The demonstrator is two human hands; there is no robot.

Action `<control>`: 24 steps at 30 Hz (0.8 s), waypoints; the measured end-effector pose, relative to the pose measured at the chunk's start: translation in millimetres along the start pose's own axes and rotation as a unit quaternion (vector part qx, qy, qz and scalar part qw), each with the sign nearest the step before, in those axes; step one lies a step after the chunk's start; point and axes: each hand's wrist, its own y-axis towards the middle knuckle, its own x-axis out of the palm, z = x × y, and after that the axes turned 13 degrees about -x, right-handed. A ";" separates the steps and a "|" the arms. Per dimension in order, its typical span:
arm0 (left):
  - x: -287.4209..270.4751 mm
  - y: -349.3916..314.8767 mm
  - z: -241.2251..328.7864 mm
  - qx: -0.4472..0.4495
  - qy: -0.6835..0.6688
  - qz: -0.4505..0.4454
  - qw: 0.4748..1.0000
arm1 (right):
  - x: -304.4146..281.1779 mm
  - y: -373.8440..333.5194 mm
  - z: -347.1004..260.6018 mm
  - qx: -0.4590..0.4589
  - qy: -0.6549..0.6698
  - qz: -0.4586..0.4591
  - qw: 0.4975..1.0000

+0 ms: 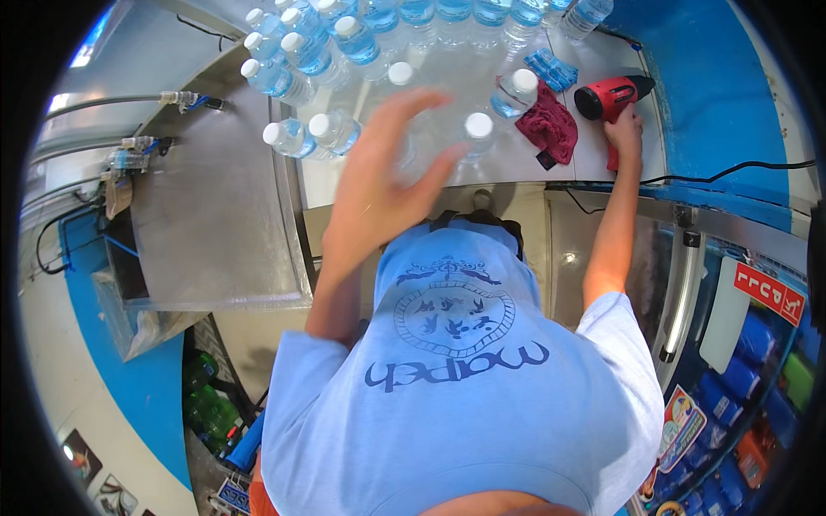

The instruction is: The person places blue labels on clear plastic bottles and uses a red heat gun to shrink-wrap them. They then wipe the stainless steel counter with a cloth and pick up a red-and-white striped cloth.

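Note:
My left hand [383, 168] is raised over the front of the white table, slightly blurred, with thumb and fingers apart. Nothing shows in its grasp. Close to its thumb stands a clear bottle with a white cap [478, 126], and another white-capped bottle [400, 74] lies just beyond its fingers. At the table's right side my right hand [625, 133] is wrapped round the handle of a red and black heat gun [609, 98]. A dark red cloth [551, 125] lies left of the heat gun, beside a blue-labelled bottle [514, 93].
Several blue-labelled water bottles [361, 47] crowd the back of the table. Small blue wrappers or labels [551, 69] lie behind the cloth. On the left is a metal worktop [215, 206] with hoses above it. A black cable [731, 175] runs along the right wall.

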 end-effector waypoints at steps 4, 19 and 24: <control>76.6 102.6 11.3 0.070 0.039 -0.086 0.993 | 41.4 18.9 25.7 0.013 0.029 -0.026 0.999; 115.8 135.8 -32.2 -0.039 0.166 -0.141 0.975 | -29.2 -149.2 24.0 -0.156 0.325 0.123 0.924; 117.6 163.7 -63.5 -0.035 0.065 -0.336 0.939 | -42.2 -248.0 6.5 -0.074 0.616 -0.031 0.784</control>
